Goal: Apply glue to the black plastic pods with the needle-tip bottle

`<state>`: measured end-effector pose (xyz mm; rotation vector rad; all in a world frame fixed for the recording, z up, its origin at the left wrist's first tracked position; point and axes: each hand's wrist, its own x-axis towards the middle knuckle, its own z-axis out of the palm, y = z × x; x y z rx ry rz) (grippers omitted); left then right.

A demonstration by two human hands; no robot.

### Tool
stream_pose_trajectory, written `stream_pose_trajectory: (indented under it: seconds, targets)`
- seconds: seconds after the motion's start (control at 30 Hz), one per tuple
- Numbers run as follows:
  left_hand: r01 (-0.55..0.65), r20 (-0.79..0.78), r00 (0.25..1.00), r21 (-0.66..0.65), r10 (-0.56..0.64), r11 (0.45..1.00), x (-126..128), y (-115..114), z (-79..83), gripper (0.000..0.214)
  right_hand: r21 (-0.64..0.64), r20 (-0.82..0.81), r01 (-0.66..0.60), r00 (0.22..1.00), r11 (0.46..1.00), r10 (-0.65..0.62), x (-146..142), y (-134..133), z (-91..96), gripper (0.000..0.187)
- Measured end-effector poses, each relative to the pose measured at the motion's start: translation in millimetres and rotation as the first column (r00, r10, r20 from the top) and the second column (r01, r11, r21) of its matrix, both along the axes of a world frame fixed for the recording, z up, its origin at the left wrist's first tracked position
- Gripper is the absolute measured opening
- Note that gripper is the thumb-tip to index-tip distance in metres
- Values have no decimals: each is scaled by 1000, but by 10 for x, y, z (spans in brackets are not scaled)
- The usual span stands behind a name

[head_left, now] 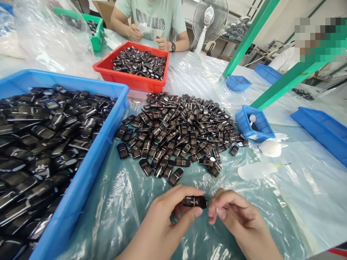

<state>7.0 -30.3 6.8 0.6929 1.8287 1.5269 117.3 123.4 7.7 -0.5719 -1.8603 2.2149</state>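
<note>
My left hand (165, 224) pinches a small dark glossy cartridge (194, 201) between thumb and fingers, holding it level just above the plastic-covered table. My right hand (238, 220) is right beside it, fingers curled together at the cartridge's right end; whether it grips the piece or something tiny I cannot tell. Just beyond both hands lies a big loose pile of the same dark cartridges (179, 133) on the table sheet.
A large blue bin (89, 169) full of cartridges is at left. A red tray (135, 81) of them sits at the back, with another person's hands (162, 43) behind it. Small blue trays (253, 124), white pads (269, 148), green posts (282, 85) and a fan (208, 21) stand right.
</note>
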Motion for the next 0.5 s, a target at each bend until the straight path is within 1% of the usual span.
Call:
stream_pose_trajectory:
  seconds: [0.13,0.2,0.27,0.33,0.5]
  targets:
    - [58,13,998,2,-58,998,-1,-6,5,21,-116,35,-14,999,993,18,12,29,-10,6]
    - [81,28,996,-3,-81,997,-11,-6,7,20,-188,21,-82,996,979,87,17,56,-22,2]
    - [107,56,993,-14,-106,994,-23,-3,18,19,-260,-18,-173,985,950,174,19,89,-36,4]
    - [127,93,988,-16,-125,992,-33,3,42,19,-319,-47,-227,974,920,223,22,116,-47,7]
    - [149,161,975,42,-154,988,-45,25,116,16,-458,-53,-235,970,857,238,36,131,-58,7]
